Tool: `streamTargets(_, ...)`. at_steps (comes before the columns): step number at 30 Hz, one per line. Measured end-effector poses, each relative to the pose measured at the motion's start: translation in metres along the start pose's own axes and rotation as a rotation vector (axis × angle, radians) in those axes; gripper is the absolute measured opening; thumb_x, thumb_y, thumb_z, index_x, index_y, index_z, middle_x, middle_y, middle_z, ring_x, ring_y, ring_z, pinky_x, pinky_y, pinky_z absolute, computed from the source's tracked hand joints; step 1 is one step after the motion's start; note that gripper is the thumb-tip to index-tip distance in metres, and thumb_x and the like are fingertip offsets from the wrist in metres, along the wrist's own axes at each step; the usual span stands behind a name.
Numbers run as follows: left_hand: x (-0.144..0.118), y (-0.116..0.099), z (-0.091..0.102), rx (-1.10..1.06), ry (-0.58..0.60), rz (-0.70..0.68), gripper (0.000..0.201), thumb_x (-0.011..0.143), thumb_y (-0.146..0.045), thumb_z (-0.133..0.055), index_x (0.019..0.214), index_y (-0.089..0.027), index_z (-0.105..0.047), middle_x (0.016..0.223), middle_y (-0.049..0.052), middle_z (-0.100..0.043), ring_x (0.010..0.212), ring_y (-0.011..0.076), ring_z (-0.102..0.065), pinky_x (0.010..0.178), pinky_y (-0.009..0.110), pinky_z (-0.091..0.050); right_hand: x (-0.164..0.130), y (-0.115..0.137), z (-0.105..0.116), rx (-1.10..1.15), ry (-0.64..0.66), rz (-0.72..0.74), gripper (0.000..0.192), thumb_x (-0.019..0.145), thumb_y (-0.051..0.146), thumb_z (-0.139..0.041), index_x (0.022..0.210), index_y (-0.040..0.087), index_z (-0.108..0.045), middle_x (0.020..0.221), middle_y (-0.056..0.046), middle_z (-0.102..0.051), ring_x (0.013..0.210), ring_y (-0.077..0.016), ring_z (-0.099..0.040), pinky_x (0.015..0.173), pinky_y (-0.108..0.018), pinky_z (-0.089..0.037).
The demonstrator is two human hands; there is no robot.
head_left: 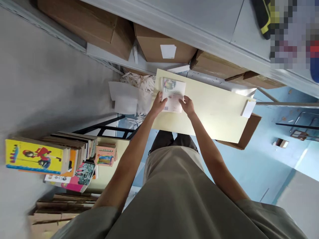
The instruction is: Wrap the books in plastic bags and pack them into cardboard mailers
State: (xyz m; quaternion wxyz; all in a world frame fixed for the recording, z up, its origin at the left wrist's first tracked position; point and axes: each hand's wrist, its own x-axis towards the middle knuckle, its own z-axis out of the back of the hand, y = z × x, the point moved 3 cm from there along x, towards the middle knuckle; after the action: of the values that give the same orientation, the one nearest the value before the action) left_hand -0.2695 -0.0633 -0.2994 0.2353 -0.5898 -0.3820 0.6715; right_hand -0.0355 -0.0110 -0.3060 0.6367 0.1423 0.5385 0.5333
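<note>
A pale book point(173, 88) with a coloured picture on its cover lies on the cream tabletop point(211, 109), near the left end. It looks thick at its left edge, and I cannot tell if more than one is stacked there. My left hand point(159, 104) grips its left edge, thumb over the cover and fingers curled down the side. At the lower right edge is my right hand point(186, 105), its thumb over the cover and its fingers bent along the side.
A small white stack point(248, 109) sits at the table's right end. Several tall book piles point(37, 156) stand at left. Shredded paper point(144, 83) lies beyond the table's left end. Cardboard boxes point(164, 43) line the shelf behind. An open carton point(249, 131) is below right.
</note>
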Motion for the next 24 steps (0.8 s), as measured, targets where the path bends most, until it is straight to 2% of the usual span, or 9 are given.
streamTargets(2,-0.015,-0.006,0.006,-0.078,-0.005,-0.021,0.086,0.089,-0.037,-0.092,0.167,-0.021,-0.06,0.186,0.025,-0.051,0.177,0.0472,-0.044,0.141,0.061,-0.04,-0.011,0.003,0.004,0.006,-0.029,-0.046,0.086,0.091,0.072,-0.086,0.156,0.018,-0.071,0.17,-0.025,-0.068,0.163,-0.0451,-0.064,0.136,-0.065,-0.052)
streamTargets(5,-0.052,-0.011,0.019,-0.161,-0.024,-0.089,0.08,0.087,-0.043,-0.097,0.158,-0.023,-0.067,0.175,0.024,-0.063,0.171,0.0475,-0.053,0.137,0.062,-0.045,-0.037,0.015,0.005,0.033,0.015,-0.009,0.089,0.089,0.079,-0.088,0.155,0.021,-0.073,0.171,-0.023,-0.068,0.164,-0.0436,-0.063,0.137,-0.063,-0.051)
streamTargets(12,-0.172,-0.009,0.046,-0.269,-0.076,-0.18,0.054,0.087,-0.047,-0.096,0.132,-0.023,-0.079,0.147,0.019,-0.084,0.151,0.0416,-0.071,0.133,0.057,-0.051,-0.115,0.05,-0.011,0.023,0.156,0.132,0.081,0.089,0.084,-0.085,0.141,0.023,-0.08,0.162,-0.021,-0.076,0.154,-0.0408,-0.071,0.132,-0.061,-0.057)
streamTargets(15,-0.239,-0.003,0.052,-0.269,-0.14,-0.266,0.039,0.09,-0.046,-0.093,0.119,-0.022,-0.082,0.135,0.017,-0.087,0.142,0.0388,-0.077,0.131,0.056,-0.053,-0.159,0.06,-0.027,0.036,0.246,0.22,0.074,0.09,0.082,-0.085,0.135,0.023,-0.082,0.154,-0.019,-0.081,0.146,-0.0383,-0.076,0.132,-0.059,-0.058)
streamTargets(18,-0.319,0.009,0.055,-0.243,-0.229,-0.386,0.03,0.094,-0.049,-0.091,0.108,-0.022,-0.084,0.132,0.015,-0.088,0.134,0.0366,-0.079,0.127,0.054,-0.057,-0.206,0.063,-0.047,0.062,0.378,0.311,0.071,0.091,0.081,-0.086,0.132,0.023,-0.084,0.14,-0.017,-0.086,0.138,-0.0367,-0.08,0.13,-0.058,-0.06)
streamTargets(21,-0.404,0.032,0.058,-0.254,-0.328,-0.45,0.028,0.095,-0.051,-0.092,0.104,-0.024,-0.086,0.128,0.012,-0.087,0.133,0.0351,-0.079,0.127,0.054,-0.057,-0.254,0.056,-0.069,0.069,0.526,0.362,0.071,0.091,0.081,-0.088,0.132,0.023,-0.085,0.134,-0.016,-0.088,0.135,-0.0367,-0.082,0.128,-0.057,-0.062)
streamTargets(24,-0.476,0.067,0.068,-0.282,-0.424,-0.45,0.032,0.091,-0.054,-0.096,0.098,-0.025,-0.086,0.122,0.011,-0.088,0.13,0.0353,-0.08,0.126,0.055,-0.056,-0.302,0.047,-0.091,0.059,0.626,0.392,0.07,0.091,0.082,-0.088,0.132,0.025,-0.085,0.134,-0.016,-0.089,0.135,-0.0374,-0.082,0.127,-0.059,-0.062)
